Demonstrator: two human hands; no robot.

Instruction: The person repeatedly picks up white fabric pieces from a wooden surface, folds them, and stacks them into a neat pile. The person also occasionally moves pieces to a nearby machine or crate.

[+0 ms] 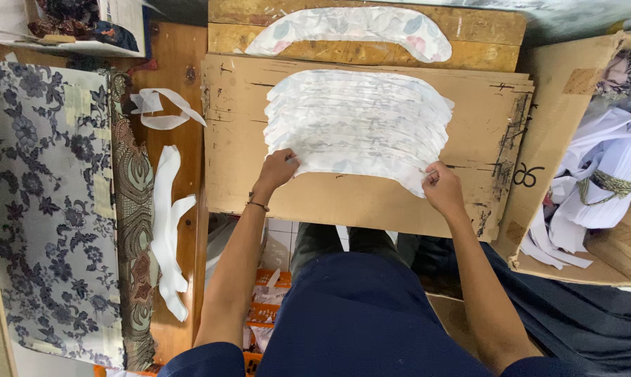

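Two hands pinch the near corners of a fanned stack of curved white fabric pieces (357, 126): the left hand (277, 169) and right hand (441, 187), spread wide, seemingly to keep the edges aligned on the cardboard sheet (343, 199) bridging the person's lap.

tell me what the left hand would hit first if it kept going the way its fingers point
The left hand points up and right, already touching the stack of curved fabric pieces on the cardboard sheet; it would probably just push into that stack.

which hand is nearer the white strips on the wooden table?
Left. The left hand sits at the stack's left end, a short way right of the white strips; the right hand is at the stack's far end.
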